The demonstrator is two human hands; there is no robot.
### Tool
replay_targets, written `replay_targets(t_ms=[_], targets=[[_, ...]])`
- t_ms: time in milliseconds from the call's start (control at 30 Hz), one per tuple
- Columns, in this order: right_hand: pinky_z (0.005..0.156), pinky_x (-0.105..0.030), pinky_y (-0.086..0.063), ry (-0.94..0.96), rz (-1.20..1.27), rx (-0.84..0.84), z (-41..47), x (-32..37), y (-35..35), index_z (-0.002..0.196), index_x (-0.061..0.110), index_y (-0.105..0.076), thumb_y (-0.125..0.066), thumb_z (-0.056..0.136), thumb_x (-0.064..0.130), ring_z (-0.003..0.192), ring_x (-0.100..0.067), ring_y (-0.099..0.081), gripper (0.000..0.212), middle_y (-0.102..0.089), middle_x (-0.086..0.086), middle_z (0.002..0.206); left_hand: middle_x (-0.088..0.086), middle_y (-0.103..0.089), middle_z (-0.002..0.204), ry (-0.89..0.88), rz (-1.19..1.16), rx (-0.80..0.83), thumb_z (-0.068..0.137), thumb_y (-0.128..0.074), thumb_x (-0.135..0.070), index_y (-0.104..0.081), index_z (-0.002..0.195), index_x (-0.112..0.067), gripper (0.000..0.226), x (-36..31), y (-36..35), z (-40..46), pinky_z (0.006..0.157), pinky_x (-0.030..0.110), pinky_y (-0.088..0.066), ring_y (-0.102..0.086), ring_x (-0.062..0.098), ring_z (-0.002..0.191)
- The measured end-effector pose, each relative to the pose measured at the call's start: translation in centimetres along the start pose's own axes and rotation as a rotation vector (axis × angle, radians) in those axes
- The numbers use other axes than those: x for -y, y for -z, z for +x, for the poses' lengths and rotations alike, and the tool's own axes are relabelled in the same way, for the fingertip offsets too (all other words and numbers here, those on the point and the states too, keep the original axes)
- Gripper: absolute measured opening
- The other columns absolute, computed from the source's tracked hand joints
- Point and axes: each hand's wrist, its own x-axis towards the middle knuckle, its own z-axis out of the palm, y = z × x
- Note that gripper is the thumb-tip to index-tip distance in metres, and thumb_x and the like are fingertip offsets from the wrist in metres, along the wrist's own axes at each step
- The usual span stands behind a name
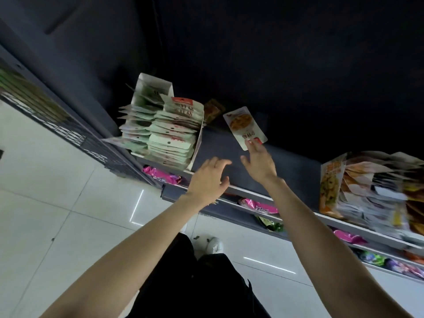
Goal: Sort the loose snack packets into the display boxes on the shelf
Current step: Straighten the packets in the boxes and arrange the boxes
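Pinching a white snack packet [244, 126] printed with orange food, right hand [259, 162] fingers clamp its lower edge; left hand [210, 177] fingers spread apart.

- Dark shelf [229, 154]: a white display box [165, 131] of green packets at its left end.
- An orange display box [358, 191] toward its right end.
- A brown packet [212, 110] at its back.
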Motion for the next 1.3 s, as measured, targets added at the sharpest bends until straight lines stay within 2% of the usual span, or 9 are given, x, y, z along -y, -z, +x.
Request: replay_targets(t_ms=[100,233,367,533,733,867,967,1167,1300], targets=[[0.118,-0.043,-0.010,0.011,-0.128,0.154,2.5,-2.0,-1.7,0.151,0.009,-0.012,-0.040,0.099,0.037,0.146,-0.025,-0.006,0.065,-0.005,-0.009,0.159,0.003,-0.050,0.131,0.145,0.010,0.027,0.091,-0.053,-0.026,-0.041,0.137,-0.020,0.048,0.1,-2.2,1.7,0.100,0.033,-0.038,-0.045,0.022,0.121],[0.118,-0.041,-0.006,0.127,-0.145,0.208,0.6,-4.3,-3.4,0.146,0.014,-0.032,-0.035,0.101,0.037,0.144,-0.023,-0.016,0.050,-0.016,-0.004,0.158,0.004,-0.049,0.133,0.113,0.028,0.002,0.091,-0.055,-0.023,-0.040,0.138,-0.017,0.050,0.6,-3.2,3.5,0.099,0.035,-0.038,-0.043,0.024,0.123],[0.117,-0.030,-0.009,0.248,-0.103,0.037,-4.7,-7.2,-3.7,0.127,0.014,-0.056,-0.041,0.100,0.029,0.125,-0.020,-0.048,0.035,-0.052,0.000,0.137,0.005,-0.042,0.142,0.015,0.111,0.061,0.091,-0.055,-0.023,-0.036,0.141,-0.015,0.054,0.8,-4.0,6.4,0.105,0.036,-0.034,-0.041,0.025,0.128],[0.117,-0.032,-0.015,0.199,-0.125,-0.021,-5.7,-9.7,-3.3,0.126,0.017,-0.058,-0.044,0.100,0.032,0.115,-0.018,-0.058,0.034,-0.059,0.001,0.130,0.001,-0.012,0.157,0.009,0.325,0.342,0.082,-0.067,-0.041,-0.015,0.150,-0.020,0.088,0.2,-6.2,8.7,0.113,0.048,-0.022,-0.016,0.025,0.142],[0.103,-0.035,-0.039,0.030,0.049,-0.070,-5.3,-8.5,-3.6,0.125,0.016,-0.059,-0.054,0.095,0.031,0.116,-0.022,-0.053,0.034,-0.056,-0.002,0.129,0.011,-0.037,0.137,0.027,0.521,0.406,0.066,-0.076,-0.057,-0.030,0.143,-0.019,0.097,-0.5,-6.4,10.6,0.105,0.045,-0.028,-0.033,0.030,0.127],[0.092,-0.035,-0.048,-0.224,0.482,-0.273,-6.1,-6.8,-2.7,0.137,0.016,-0.039,-0.072,0.083,0.025,0.116,-0.022,-0.050,0.064,-0.047,-0.007,0.130,0.009,-0.046,0.124,-0.067,0.370,0.324,0.083,-0.067,-0.038,-0.044,0.127,-0.018,0.053,-1.7,-4.8,10.5,0.090,0.041,-0.045,-0.053,0.028,0.110],[0.088,-0.011,-0.043,-0.205,0.774,-0.312,-8.0,-5.5,-0.3,0.146,0.022,-0.017,-0.078,0.077,0.015,0.112,-0.008,-0.051,0.092,-0.053,0.001,0.124,0.007,-0.057,0.112,-0.231,0.172,0.213,0.093,-0.056,-0.026,-0.049,0.116,-0.013,0.028,-2.2,-2.4,8.0,0.074,0.038,-0.049,-0.059,0.026,0.097],[0.072,-0.016,-0.051,0.171,0.792,-0.270,-12.3,-2.8,6.7,0.100,0.028,-0.065,-0.071,0.078,0.025,0.085,-0.010,-0.063,0.024,-0.065,0.013,0.090,0.002,-0.063,0.088,-0.425,-0.046,-0.180,0.090,-0.053,-0.032,-0.063,0.095,-0.006,0.028,-2.8,5.5,-0.4,0.072,0.019,-0.040,-0.052,0.008,0.082],[0.076,-0.018,-0.054,0.337,0.793,-0.228,-13.0,2.1,8.9,0.104,0.013,-0.069,-0.067,0.081,0.026,0.089,-0.003,-0.065,0.027,-0.067,0.009,0.095,-0.004,-0.061,0.089,-0.243,-0.294,-0.316,0.086,-0.059,-0.033,-0.066,0.096,-0.004,0.032,-2.9,8.8,-3.3,0.070,0.022,-0.047,-0.054,0.003,0.083]])
